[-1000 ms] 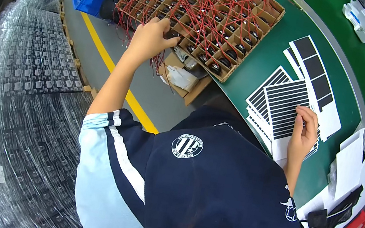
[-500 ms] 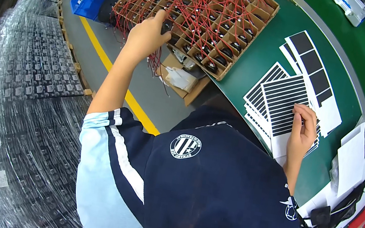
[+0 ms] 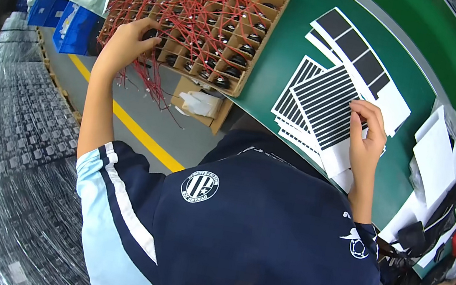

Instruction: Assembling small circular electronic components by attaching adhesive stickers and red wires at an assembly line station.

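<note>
My left hand (image 3: pixel 130 42) reaches to the near edge of a cardboard box with dividers (image 3: pixel 237 89), at the back left. Its thumb and fingers curve round a black round part (image 3: pixel 152 35), partly hidden by the fingers. More such black parts (image 3: pixel 221 82) sit in the cells, under a tangle of red wires (image 3: pixel 202 4). On the right, my right hand (image 3: pixel 369 132) rests at the edge of a white sheet with black stripes (image 3: pixel 327 101). Its fingers are loosely bent, the thumb apart from them, and nothing shows between them. Similar striped sheets (image 3: pixel 305 74) lie fanned beneath.
Sheets with black rectangles (image 3: pixel 353 49) lie farther back on the green table (image 3: pixel 262 97). White papers and a black bag (image 3: pixel 440 218) are at the right. Below the box stands an open carton (image 3: pixel 217 118). Blue bins (image 3: pixel 73 28) and wrapped stacks (image 3: pixel 21 128) stand left.
The whole view has shifted, so the box and table appear farther left. My left hand stays at the box's near edge, and my right hand stays on the striped sheets.
</note>
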`<move>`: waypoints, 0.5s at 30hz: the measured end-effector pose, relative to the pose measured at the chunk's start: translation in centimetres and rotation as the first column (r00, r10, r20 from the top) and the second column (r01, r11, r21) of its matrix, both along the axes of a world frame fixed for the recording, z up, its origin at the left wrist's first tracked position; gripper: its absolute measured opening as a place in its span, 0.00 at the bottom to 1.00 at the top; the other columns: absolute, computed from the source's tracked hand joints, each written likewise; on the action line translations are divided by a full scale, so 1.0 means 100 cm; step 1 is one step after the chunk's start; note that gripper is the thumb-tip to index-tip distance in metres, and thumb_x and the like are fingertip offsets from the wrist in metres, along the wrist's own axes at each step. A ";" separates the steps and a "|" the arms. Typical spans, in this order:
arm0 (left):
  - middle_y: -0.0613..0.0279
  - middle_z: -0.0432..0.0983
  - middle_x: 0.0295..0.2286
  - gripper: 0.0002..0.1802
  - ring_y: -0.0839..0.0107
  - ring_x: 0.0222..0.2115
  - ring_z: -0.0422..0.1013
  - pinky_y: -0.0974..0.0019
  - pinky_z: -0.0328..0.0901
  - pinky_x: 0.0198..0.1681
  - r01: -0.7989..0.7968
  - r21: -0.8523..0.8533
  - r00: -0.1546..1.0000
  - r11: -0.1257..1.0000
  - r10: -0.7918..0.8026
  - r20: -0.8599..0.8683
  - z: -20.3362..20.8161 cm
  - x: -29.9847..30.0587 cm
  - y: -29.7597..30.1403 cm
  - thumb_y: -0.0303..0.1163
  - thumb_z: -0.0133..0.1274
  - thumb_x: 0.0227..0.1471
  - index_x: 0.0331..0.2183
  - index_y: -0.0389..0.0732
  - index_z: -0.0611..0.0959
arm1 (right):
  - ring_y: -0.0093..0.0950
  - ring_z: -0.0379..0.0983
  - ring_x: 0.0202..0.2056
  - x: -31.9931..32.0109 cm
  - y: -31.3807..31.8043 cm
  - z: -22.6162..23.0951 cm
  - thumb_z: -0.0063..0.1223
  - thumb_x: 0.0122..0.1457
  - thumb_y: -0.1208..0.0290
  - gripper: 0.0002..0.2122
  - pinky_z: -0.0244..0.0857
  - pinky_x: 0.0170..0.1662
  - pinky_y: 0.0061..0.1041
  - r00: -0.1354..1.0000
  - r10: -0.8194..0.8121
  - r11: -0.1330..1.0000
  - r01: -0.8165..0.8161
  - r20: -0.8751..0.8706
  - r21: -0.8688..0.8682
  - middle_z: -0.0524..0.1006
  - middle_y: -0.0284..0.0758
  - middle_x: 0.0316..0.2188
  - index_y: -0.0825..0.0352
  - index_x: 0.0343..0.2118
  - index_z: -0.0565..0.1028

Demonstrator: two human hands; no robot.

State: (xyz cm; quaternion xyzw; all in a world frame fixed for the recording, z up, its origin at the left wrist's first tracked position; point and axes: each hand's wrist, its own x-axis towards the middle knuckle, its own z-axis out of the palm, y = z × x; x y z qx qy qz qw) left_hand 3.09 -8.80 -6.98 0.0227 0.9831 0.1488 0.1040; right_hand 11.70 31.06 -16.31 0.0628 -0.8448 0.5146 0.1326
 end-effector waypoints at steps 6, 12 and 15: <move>0.57 0.73 0.20 0.13 0.78 0.20 0.66 0.74 0.61 0.26 0.024 0.042 0.972 0.999 -0.013 -0.233 0.021 -0.008 -0.024 0.32 0.53 0.43 0.31 0.33 0.74 | 0.37 0.60 0.40 0.017 0.007 -0.005 0.53 0.43 0.71 0.15 0.54 0.43 0.29 0.981 -0.181 0.844 0.192 -0.070 0.500 0.65 0.41 0.40 0.70 0.36 0.69; 0.68 0.70 0.27 0.09 0.84 0.28 0.61 0.82 0.55 0.32 0.062 0.226 0.900 0.972 0.044 -0.434 0.078 -0.042 -0.052 0.28 0.47 0.47 0.32 0.34 0.76 | 0.39 0.56 0.44 0.033 0.012 -0.022 0.57 0.42 0.63 0.25 0.50 0.45 0.34 0.970 -0.237 0.740 0.214 -0.050 0.638 0.61 0.42 0.46 0.74 0.41 0.65; 0.70 0.70 0.28 0.10 0.84 0.26 0.61 0.82 0.54 0.30 0.040 0.226 0.872 0.973 0.076 -0.483 0.095 -0.054 -0.048 0.29 0.49 0.46 0.32 0.36 0.76 | 0.39 0.57 0.44 0.035 0.011 -0.025 0.57 0.42 0.64 0.25 0.51 0.45 0.34 0.968 -0.237 0.740 0.234 -0.082 0.630 0.62 0.42 0.45 0.74 0.41 0.65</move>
